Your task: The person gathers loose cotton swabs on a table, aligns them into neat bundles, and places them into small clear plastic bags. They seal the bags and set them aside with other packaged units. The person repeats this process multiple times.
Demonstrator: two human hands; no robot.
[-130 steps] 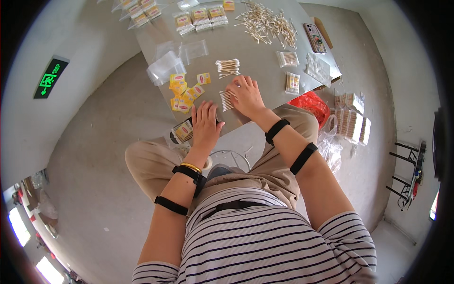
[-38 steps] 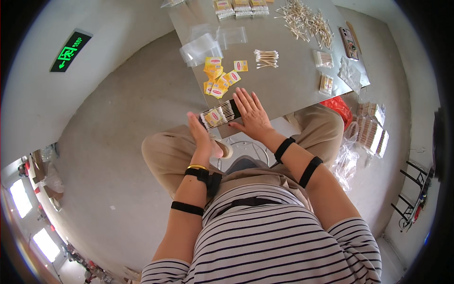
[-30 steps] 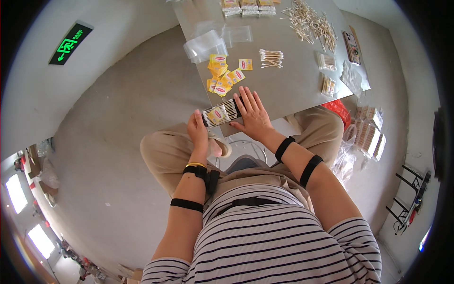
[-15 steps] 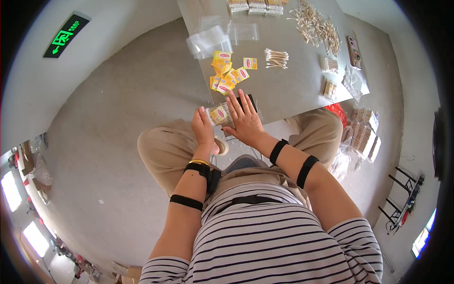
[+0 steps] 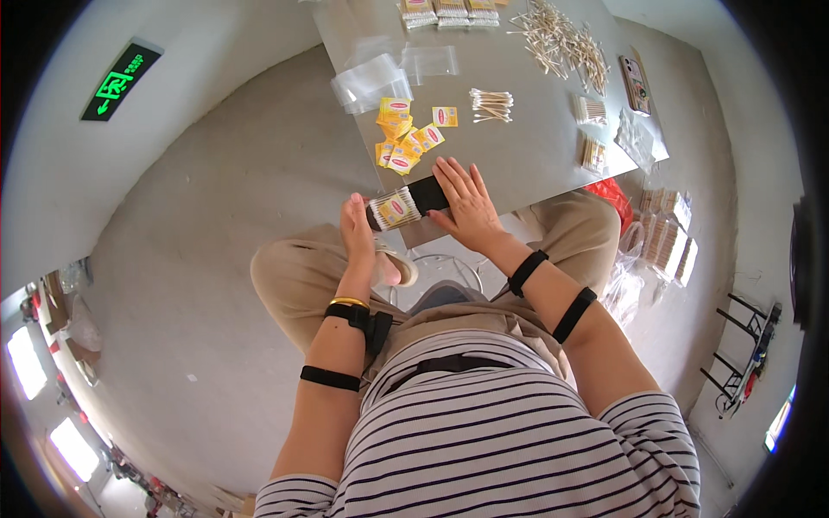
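A flat clear pack of cotton swabs (image 5: pixel 394 210) with a yellow card inside lies at the table's near edge. Under and beside it runs a black pad-like strip (image 5: pixel 426 195). My left hand (image 5: pixel 357 231) grips the left end of the pack, thumb uppermost; its other fingers are mostly hidden. With fingers stretched out, my right hand (image 5: pixel 469 205) rests over the right end of the black strip, apart from the pack. Beyond my hands lie several yellow cards (image 5: pixel 404 138) in a loose heap, and a small bunch of cotton swabs (image 5: pixel 491 104).
Clear plastic bags (image 5: pixel 373 83) lie on the table's left side. A loose swab pile (image 5: pixel 566 47), filled packs (image 5: pixel 451 10) and a phone (image 5: pixel 635 85) are farther back. Two swab bundles (image 5: pixel 592 155) sit at right. Stacked packs (image 5: pixel 665 233) stand on the floor beside a red bag (image 5: pixel 611 200).
My right hand has slid right, off the pack, uncovering more of the black strip. My left hand stays at the pack's left end. The whole view has shifted slightly.
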